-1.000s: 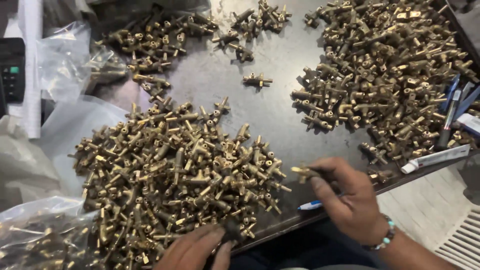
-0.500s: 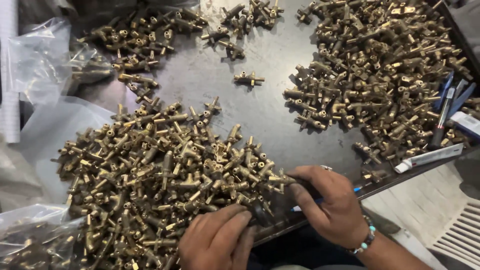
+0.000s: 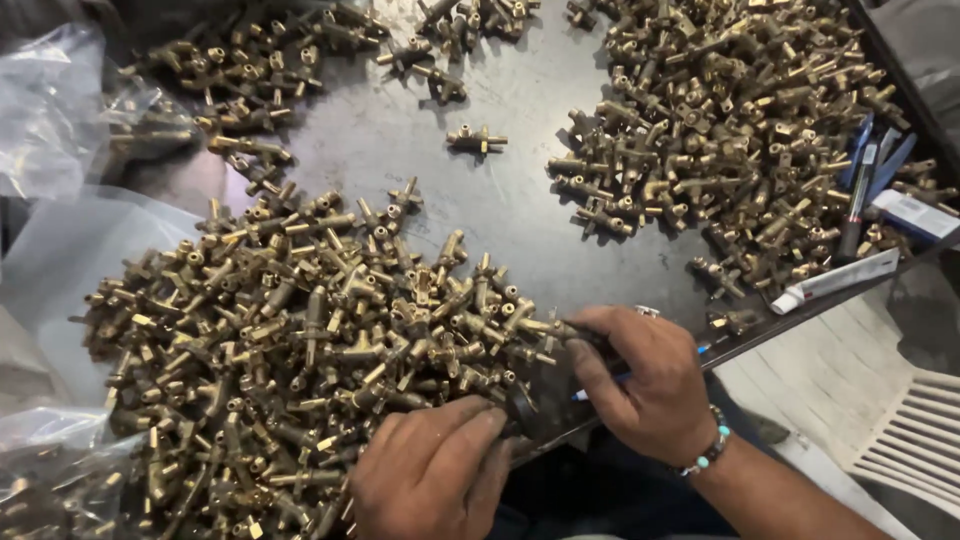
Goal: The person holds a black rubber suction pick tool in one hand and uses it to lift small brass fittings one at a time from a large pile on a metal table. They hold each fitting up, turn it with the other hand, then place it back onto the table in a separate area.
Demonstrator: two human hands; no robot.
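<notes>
Fittings of brass lie heaped in a big near pile on the dark bench, and both hands work at that pile's right-hand fringe, close to the bench's front edge. The right hand is curled shut, its thumb and fingers pinching one brass fitting whose long axis runs roughly left to right, pointing from the fingertips back into the pile; a blue pen also shows under the palm, and a beaded bracelet circles the wrist. The left hand sits just below the pile's lower right corner, fingers bent down onto a small dark part at the bench edge; whether it truly grips that part I cannot tell. The right hand is the nearer one to the pinched fitting, with the left just beside it. Beyond the pile, up and to the right, bare bench surface opens out, with a single stray fitting lying alone in it. Farther right of the pile a second big heap fills the bench's far corner, with a white tube and blue pens along its right side. Above the pile lies a smaller scatter; left of the pile, clear plastic bags crowd the bench side.
</notes>
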